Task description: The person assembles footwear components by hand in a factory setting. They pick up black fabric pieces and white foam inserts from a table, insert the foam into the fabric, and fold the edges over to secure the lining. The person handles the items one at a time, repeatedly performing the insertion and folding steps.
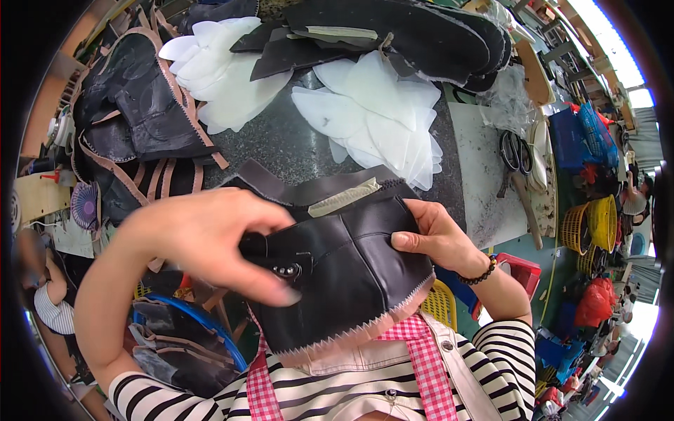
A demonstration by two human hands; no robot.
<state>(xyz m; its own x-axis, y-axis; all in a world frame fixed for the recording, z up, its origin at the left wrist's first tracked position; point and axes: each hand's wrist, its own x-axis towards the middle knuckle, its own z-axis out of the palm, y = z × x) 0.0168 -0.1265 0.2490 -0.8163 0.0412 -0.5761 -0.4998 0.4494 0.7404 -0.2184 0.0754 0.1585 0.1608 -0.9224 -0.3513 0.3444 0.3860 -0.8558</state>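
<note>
A black leather shoe upper (337,274) is held up in front of my chest. It has a zigzag-stitched lower edge with pinkish lining and a small cluster of dark shiny beads (286,271) on its left part. My right hand (446,238) grips its upper right side, thumb on the front and fingers behind. Over the left part, my left hand (193,235) is smeared by motion, thumb and fingers spread apart around the beads. Whether it touches the leather I cannot tell. Pale tape (344,196) shows along the inside of the upper.
Thin white leaf-shaped sheets (386,112) lie piled on the dark speckled table (270,151). More black uppers (137,102) are heaped at the left, and black pieces (421,35) at the back. Black-handled scissors (516,152) lie right. A blue-rimmed basket (235,347) stands lower left.
</note>
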